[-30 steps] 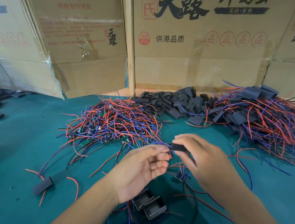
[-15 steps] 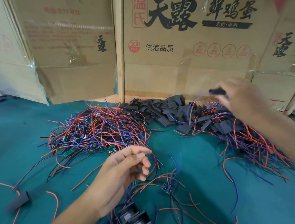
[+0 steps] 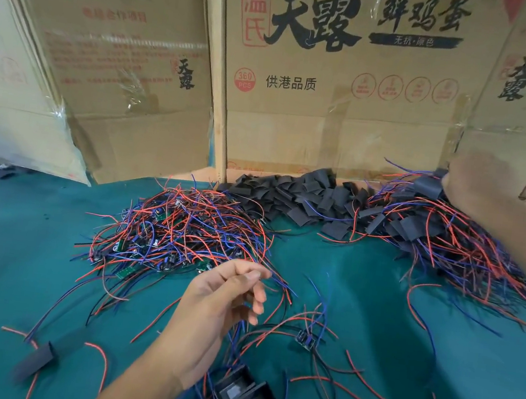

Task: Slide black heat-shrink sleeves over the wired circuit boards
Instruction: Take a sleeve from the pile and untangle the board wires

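Right hand (image 3: 479, 184), blurred, pinches a sleeved board (image 3: 428, 185) over the pile; left hand (image 3: 221, 296) relaxed.

2 bare forearms, no sleeves or gloves.

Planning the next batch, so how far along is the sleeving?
Done: a sleeved pile at far right, where the blurred right hand reaches, seemingly dropping one. In hand: left hand empty. Left: a large unsleeved board tangle and loose sleeves.
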The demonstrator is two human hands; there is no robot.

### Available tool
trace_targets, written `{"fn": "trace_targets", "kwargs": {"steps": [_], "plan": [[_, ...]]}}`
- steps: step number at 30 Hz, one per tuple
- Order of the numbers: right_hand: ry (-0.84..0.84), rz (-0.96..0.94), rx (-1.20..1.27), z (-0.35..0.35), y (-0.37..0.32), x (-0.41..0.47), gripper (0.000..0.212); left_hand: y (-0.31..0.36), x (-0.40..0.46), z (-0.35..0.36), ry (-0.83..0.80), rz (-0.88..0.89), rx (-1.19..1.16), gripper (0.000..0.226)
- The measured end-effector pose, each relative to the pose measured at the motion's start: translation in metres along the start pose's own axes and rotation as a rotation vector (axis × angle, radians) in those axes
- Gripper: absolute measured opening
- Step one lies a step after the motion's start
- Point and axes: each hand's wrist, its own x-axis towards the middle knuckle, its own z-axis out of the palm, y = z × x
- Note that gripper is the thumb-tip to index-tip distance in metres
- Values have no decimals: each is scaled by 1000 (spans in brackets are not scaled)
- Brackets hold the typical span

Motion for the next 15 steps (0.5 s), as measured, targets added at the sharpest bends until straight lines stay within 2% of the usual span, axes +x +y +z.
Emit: {"fn": "trace_targets", "kwargs": {"steps": [2,3,5,7,9,12,15], "plan": [[103,-122,73,-1,-15,-3,22,-1,1,-1,15,-3,6,13],[99,-214,138,1,-29,-8,21,-1,2,-1,26,-4,11,15],[-38,-377,220,13,-63,-24,19,-2,2,0,54,-8,22,14],[-226,-458,177,34,-96,-40,17,-4,3,-1,89,-13,45,13],[-362,-451,136,59,-114,-45,21,-5,4,-2,129,-20,67,17],[-452,-410,150,83,-121,-36,44,-3,5,-7,170,-13,64,19],[-521,-411,171,93,-119,-30,54,-2,6,-11,211,0,57,19]]}}
